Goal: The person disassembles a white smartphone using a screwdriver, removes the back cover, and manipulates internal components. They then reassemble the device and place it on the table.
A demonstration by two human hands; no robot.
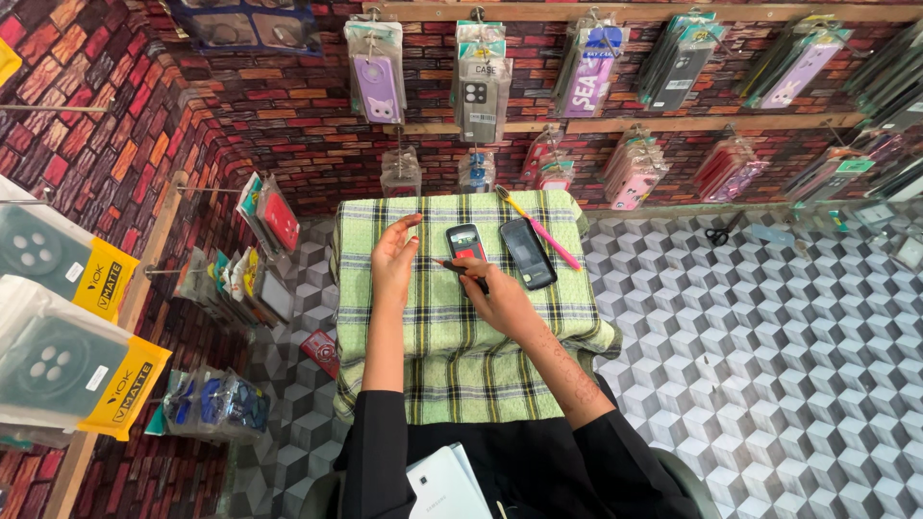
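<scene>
Person's clothing: black garment, long sleeves pushed up past the elbows — both forearms bare. Right forearm and back of right hand (pixel 497 300) bear a fine reddish-brown drawn pattern. Left hand (pixel 393 261) unmarked — no rings or bracelets visible.

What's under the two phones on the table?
Both the small phone and the larger dark phone lie on a green plaid cloth. The cloth covers whatever surface is beneath, so that cannot be seen. The right hand holds a thin tool beside them.
</scene>
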